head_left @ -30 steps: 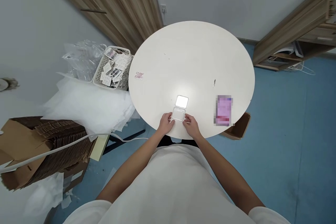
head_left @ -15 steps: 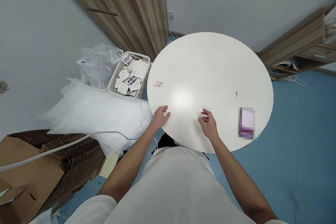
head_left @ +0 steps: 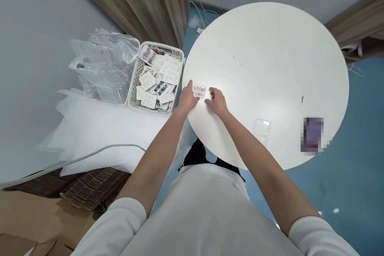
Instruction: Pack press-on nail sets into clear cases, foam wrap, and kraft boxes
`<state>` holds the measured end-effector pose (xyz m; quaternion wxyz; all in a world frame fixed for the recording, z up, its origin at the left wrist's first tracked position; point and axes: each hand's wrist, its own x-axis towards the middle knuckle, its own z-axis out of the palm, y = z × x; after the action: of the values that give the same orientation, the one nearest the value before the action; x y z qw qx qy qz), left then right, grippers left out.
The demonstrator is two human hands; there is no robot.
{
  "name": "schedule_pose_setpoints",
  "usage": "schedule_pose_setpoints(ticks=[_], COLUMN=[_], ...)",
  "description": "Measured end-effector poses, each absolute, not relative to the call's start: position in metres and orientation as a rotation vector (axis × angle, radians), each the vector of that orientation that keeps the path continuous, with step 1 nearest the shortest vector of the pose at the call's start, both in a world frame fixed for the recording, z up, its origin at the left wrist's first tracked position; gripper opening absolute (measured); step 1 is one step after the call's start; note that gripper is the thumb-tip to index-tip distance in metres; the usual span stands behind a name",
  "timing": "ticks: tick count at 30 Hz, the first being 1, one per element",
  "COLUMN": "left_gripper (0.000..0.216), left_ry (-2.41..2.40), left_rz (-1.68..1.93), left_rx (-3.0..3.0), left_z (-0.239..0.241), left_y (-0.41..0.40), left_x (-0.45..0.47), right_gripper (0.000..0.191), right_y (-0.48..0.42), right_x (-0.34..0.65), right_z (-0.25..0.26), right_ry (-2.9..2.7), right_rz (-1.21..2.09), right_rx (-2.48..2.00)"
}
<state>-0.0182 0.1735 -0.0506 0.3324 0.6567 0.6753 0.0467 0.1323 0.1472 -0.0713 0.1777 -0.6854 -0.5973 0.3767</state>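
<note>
Small card of pink and purple dots (head_left: pixel 199 91) lies on the white round table (head_left: pixel 270 56), centre-left of frame. Left grip (head_left: pixel 187 102) and right grip (head_left: pixel 217 102) touch its 2 ends, fingers half-curled; whether they pinch it, I cannot tell.

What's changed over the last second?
Both hands let go of the clear case, which now lies near the table's front edge. The left hand and right hand moved left to the small pink-dotted card and touch it on either side; whether they grip it is unclear. The basket of cards and the blurred purple item stayed put.
</note>
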Motion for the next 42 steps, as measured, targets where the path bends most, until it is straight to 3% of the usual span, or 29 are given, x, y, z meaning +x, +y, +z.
schedule_pose_setpoints(ticks=[6,13,22,29,37,42], left_gripper=[0.062,0.057,0.065,0.075,0.068,0.064], left_ry=[1.776,1.683,1.613,1.468,1.276,1.18], left_rz=[0.154,0.548,0.684,0.663,0.521,0.398], left_rx=[1.692,1.686,1.75,1.797,1.767,1.884], left_z=[-0.059,-0.076,-0.081,-0.053,-0.02,-0.014], left_y=[0.176,0.163,0.142,0.104,0.036,-0.002], left_x=[-0.015,-0.021,-0.013,0.013,0.082,0.131], right_gripper=[0.054,0.049,0.052,0.062,0.062,0.06], right_y=[0.159,0.152,0.13,0.089,0.003,-0.051], right_x=[0.122,0.123,0.124,0.178,0.272,0.329], right_z=[-0.085,-0.097,-0.079,-0.048,-0.009,-0.014], right_ry=[-1.757,-1.737,-1.656,-1.683,-1.714,-1.648], right_rz=[0.98,0.931,1.0,1.016,1.104,1.096], right_rx=[-2.054,-1.89,-1.755,-1.647,-1.58,-1.655])
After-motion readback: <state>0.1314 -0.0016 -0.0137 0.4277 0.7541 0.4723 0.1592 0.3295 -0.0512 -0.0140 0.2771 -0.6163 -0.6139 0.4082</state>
